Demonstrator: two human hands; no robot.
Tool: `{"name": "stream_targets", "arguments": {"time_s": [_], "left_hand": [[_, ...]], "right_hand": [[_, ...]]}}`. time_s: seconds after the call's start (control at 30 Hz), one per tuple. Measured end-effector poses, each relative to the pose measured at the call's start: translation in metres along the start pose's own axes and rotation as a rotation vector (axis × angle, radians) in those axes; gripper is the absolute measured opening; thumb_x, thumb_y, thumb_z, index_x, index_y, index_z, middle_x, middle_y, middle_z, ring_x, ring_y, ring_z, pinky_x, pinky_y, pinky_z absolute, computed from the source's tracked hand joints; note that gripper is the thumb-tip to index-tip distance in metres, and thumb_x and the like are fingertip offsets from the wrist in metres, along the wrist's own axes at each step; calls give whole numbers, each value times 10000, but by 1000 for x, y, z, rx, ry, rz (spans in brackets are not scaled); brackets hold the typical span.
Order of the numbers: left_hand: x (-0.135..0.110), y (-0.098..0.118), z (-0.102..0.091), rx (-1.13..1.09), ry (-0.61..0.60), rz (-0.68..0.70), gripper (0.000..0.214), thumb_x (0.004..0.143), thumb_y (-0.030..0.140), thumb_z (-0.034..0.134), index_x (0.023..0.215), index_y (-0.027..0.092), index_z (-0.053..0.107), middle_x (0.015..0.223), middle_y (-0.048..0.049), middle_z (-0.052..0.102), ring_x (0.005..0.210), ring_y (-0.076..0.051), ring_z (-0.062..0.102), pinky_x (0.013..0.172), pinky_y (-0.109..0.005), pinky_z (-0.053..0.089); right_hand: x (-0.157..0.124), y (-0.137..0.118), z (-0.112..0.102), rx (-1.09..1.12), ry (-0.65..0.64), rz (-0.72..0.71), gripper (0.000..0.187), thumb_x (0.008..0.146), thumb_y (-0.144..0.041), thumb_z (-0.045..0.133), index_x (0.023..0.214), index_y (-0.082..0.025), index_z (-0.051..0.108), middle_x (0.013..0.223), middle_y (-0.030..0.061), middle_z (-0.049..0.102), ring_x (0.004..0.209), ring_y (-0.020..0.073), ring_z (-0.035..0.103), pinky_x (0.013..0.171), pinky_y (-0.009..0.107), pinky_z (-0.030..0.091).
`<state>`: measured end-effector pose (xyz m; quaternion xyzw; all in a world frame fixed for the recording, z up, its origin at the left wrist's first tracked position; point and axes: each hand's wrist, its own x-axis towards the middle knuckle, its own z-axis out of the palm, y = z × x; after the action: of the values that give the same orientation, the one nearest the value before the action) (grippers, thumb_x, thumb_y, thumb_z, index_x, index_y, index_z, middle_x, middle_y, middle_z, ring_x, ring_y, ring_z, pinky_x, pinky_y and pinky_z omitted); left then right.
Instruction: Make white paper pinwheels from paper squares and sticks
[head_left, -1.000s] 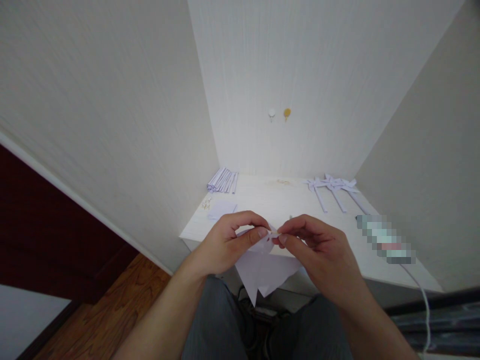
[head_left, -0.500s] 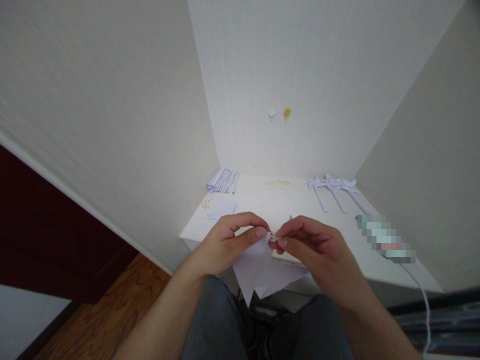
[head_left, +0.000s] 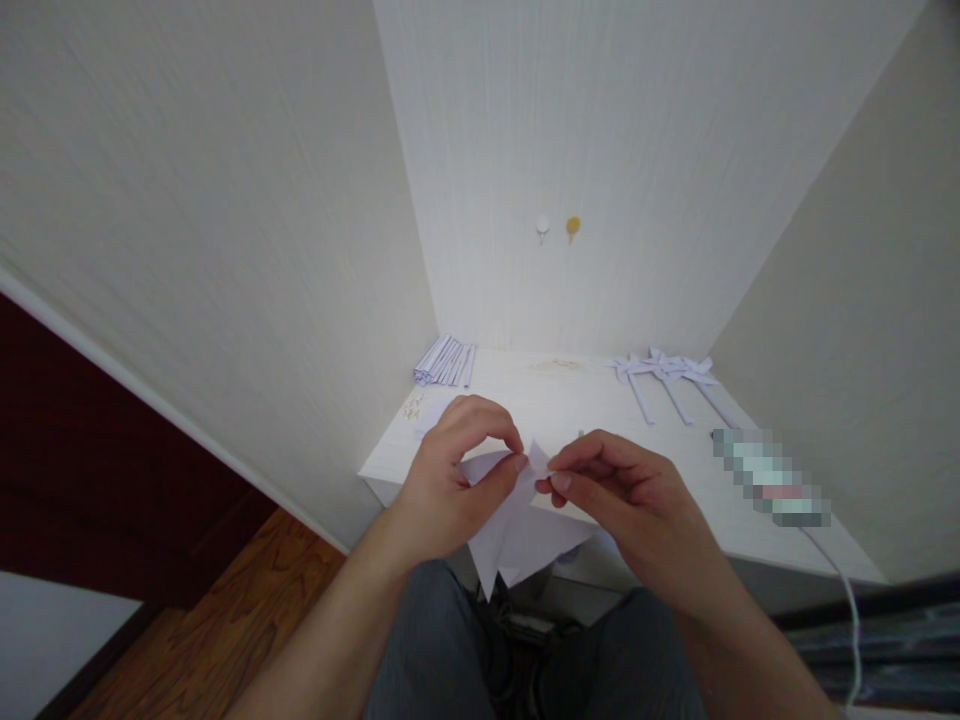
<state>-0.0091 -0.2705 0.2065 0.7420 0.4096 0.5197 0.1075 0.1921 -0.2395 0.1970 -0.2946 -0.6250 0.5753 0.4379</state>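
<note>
A sheet of white paper with cut or folded corners hangs between my hands over the desk's front edge. My left hand pinches it between thumb and forefinger near its upper part. My right hand has thumb and forefinger closed on a small pointed flap at the paper's upper right. Whether anything else sits between the right fingertips cannot be seen. Behind my left hand lies a flat stack of white paper, partly covered.
The white desk holds a bundle of paper sticks and small pale bits at left. Several paper pinwheels lie at the back right. A blurred-out device with a white cable is at right. Two hooks are on the wall.
My left hand has risen slightly and shifted left, its fingers more arched. The paper has moved up with it, and a pointed flap now stands up between my hands.
</note>
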Motion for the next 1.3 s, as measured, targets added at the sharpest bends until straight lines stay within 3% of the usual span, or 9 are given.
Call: {"name": "stream_targets", "arguments": {"time_s": [0.2,0.47,0.63,0.9,1.07,1.3], "left_hand": [[-3,3,1,208,37,80,161,861,61,697,908,215,714,998,-50,677,996,-216,614,907,-402,475],[-4,7,-1,356,-64,96,144,872,111,676,946,228,715,1057,-57,706,1047,-244,614,955,-447,441],[-3,9,-3,397,-163,92,133,899,116,652,966,209,721,1085,-59,707,1048,-235,610,951,-438,416],[-2,14,-3,440,-260,100,132,944,145,617,994,215,718,1124,-65,707,1077,-242,601,999,-467,388],[-1,14,-2,422,-277,80,158,965,148,603,1027,227,726,1140,-69,710,1096,-245,601,1004,-458,401],[-3,10,0,388,-186,55,139,977,202,634,1028,245,755,1156,-71,704,1129,-250,605,1011,-446,420]], "right_hand": [[1,-1,3,-105,57,-13,111,839,-317,773,820,-211,747,735,29,756,697,170,668,629,273,508],[-1,0,2,-268,54,4,106,874,-330,727,884,-224,732,814,45,787,775,220,723,681,329,507],[0,1,2,-329,50,9,58,870,-290,697,882,-233,697,801,27,779,753,213,715,609,308,461],[2,0,1,-406,31,13,33,851,-210,654,826,-232,654,742,-9,728,711,181,662,638,307,445],[2,1,1,-372,28,32,48,859,-240,689,858,-235,641,744,-9,729,700,179,656,598,294,427],[3,2,3,-161,17,53,169,845,-263,724,949,-248,592,739,-19,746,685,176,662,587,278,447]]}}
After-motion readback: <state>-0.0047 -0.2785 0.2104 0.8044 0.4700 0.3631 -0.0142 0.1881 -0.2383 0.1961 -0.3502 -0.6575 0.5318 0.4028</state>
